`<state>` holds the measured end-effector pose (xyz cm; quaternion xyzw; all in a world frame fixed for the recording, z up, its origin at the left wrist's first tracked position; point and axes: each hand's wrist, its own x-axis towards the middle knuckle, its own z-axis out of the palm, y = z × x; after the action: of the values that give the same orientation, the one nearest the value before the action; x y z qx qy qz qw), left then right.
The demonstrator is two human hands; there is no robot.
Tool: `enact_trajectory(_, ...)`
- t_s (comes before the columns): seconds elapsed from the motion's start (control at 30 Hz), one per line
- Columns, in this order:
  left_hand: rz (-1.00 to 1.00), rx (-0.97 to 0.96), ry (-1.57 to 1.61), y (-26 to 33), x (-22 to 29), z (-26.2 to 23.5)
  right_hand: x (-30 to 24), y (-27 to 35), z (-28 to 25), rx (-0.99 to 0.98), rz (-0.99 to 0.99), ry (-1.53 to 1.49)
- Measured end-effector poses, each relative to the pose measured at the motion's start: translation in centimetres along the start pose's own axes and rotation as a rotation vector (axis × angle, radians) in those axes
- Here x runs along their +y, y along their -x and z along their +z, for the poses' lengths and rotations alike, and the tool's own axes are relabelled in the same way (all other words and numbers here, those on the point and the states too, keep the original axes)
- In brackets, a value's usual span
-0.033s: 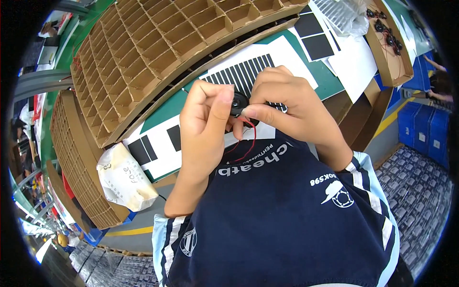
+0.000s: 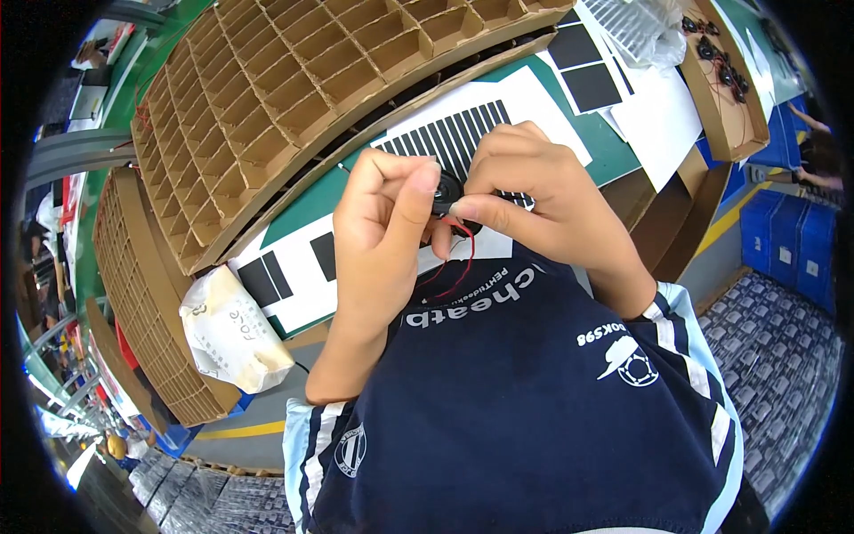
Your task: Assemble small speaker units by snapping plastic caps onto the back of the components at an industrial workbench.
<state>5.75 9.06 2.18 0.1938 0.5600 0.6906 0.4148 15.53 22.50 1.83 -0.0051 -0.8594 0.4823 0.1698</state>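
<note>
Between my two hands is a small round black speaker [image 2: 447,190] with a thin red wire [image 2: 472,252] looping down toward my shirt. My left hand [image 2: 378,236] pinches its left side with thumb and fingers. At its right edge, my right hand [image 2: 534,191] is closed, with the thumb tip pressed on the rim. Fingers cover part of the speaker. Beneath the hands lies a white sheet with black strips [image 2: 416,141] on it. The black strips also show beside my right thumb.
A large cardboard tray with dividers [image 2: 294,98] stands beyond my hands, with another divided tray [image 2: 156,294] at left. A white wrapped bundle [image 2: 233,329] sits at the near left. At far right, a cardboard box [image 2: 747,133] holds several black parts with red wires.
My left thumb has shifted very slightly on the speaker, which has tilted a little. Both hands otherwise stay in place.
</note>
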Motion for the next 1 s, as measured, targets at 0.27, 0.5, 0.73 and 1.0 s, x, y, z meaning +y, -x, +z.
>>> enact_trajectory(0.27, -0.075, -0.089, 0.15, 0.0, 0.1, -0.4, 0.0, -0.1, 0.1, 0.036, -0.001, 0.042)
enact_trajectory(0.5, -0.057, -0.083, 0.156, 0.0, -0.3, -0.2, -0.2, -0.2, 0.2, 0.041, 0.007, -0.079)
enact_trajectory(0.73, -0.022, -0.034, 0.139, 0.0, -1.1, 0.0, -0.1, -0.3, -0.3, 0.027, 0.004, 0.083)
enact_trajectory(1.0, -0.004, -0.007, 0.306, -0.6, -1.1, 0.5, -0.4, -0.5, -0.3, 0.073, -0.037, 0.084)
